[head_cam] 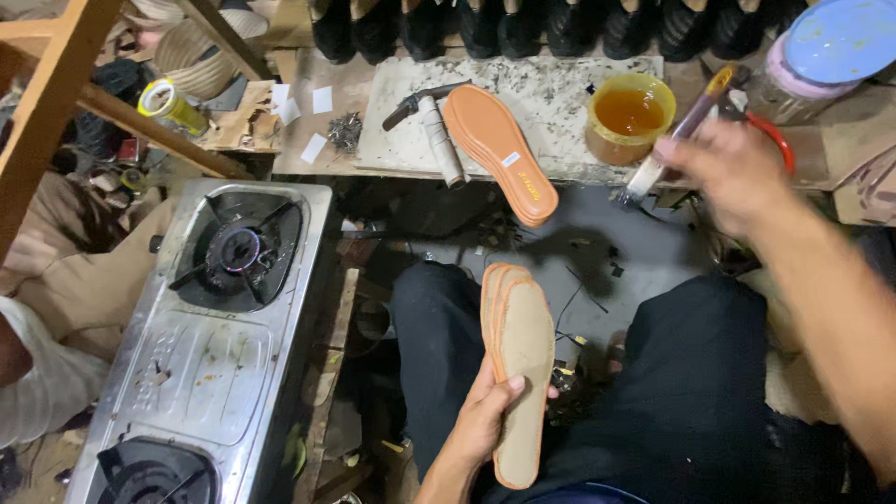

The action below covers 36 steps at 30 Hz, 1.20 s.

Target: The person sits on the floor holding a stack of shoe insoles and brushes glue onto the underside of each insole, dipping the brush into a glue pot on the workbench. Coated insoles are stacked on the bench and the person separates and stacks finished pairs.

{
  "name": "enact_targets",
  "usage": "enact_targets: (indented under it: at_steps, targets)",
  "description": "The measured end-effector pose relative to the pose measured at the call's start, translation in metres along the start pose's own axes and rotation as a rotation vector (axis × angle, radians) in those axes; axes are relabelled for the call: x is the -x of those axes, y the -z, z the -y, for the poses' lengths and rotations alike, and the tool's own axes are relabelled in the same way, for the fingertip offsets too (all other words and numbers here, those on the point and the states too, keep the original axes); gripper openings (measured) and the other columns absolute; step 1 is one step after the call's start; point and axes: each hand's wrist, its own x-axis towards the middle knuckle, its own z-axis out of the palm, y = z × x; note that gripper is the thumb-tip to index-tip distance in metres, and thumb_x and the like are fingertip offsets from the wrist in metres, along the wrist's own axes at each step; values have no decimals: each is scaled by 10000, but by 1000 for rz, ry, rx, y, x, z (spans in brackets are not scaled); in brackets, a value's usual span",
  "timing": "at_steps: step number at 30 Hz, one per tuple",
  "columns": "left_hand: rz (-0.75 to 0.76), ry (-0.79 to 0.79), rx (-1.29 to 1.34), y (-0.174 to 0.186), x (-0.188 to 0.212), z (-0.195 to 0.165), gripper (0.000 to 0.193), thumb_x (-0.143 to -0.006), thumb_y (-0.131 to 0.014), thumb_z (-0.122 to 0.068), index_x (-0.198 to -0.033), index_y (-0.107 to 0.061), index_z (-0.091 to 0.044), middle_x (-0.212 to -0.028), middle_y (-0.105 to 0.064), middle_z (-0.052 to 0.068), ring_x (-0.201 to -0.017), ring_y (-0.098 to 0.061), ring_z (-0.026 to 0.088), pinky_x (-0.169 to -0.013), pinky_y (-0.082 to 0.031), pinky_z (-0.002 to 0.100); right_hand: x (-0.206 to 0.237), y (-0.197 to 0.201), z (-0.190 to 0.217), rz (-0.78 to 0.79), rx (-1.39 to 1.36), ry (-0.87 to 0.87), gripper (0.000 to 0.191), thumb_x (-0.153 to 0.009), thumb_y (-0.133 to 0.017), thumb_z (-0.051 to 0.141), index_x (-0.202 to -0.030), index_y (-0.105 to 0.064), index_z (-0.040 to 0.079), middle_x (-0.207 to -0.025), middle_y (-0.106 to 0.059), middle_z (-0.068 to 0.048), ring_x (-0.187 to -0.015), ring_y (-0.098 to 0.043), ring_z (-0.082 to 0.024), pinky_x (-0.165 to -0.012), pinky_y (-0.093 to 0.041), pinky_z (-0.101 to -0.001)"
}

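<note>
Nearest, the left hand (pixel 487 411) grips a small stack of beige insoles (pixel 519 369) by one edge, fingers curled behind and thumb pressed on the top face, held upright over the lap between the dark trouser legs (pixel 672 392). To the left stands a steel two-burner gas stove (pixel 210 345). Further out, the right hand (pixel 733 173) is closed around the handle of a glue brush (pixel 677 135), its bristles hanging just past the bench edge near an open yellow pot of amber glue (pixel 630 117). On the marble slab (pixel 551 93) lies a stack of orange insoles (pixel 499 154) beside a hammer (pixel 431 117). Black shoes (pixel 551 23) line the back.
</note>
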Motion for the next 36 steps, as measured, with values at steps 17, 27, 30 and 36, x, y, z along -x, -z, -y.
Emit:
enact_targets:
  at_steps: [17, 27, 30, 36]
  targets:
    - [78, -34, 43, -16, -18, 10, 673, -1001, -510, -240, -1601, -249, -84, -1277, -598, 145, -993, -675, 245, -880, -577, 383, 138, -96, -34, 224, 241, 476, 178, -870, -771, 146, -1002, -746, 30, -928, -763, -52, -843, -731, -153, -763, -583, -299]
    - [-66, -50, 354, 11, -40, 26, 577, -1053, -487, -387, -1535, -363, -95, -1198, -653, 186, -1052, -661, 269, -916, -567, 403, 182, -121, -81, 424, 307, 632, 174, -787, -816, 177, -919, -749, 84, -881, -735, -46, -906, -715, -231, -816, -555, -370]
    - [-43, -99, 374, 13, -41, 22, 581, -1062, -506, -365, -1558, -356, -104, -1218, -645, 171, -1043, -653, 270, -896, -559, 405, 194, -122, -78, 522, 346, 693, 185, -739, -839, 176, -885, -755, 100, -845, -732, -39, -850, -690, -234, -793, -533, -396]
    - [-28, 1, 363, 5, -27, 9, 651, -994, -528, -337, -1572, -332, -110, -1306, -631, 148, -1098, -675, 292, -951, -580, 412, 172, -93, -43, 326, 274, 385, 139, -810, -797, 94, -944, -765, 79, -873, -761, -36, -745, -715, -173, -694, -574, -323]
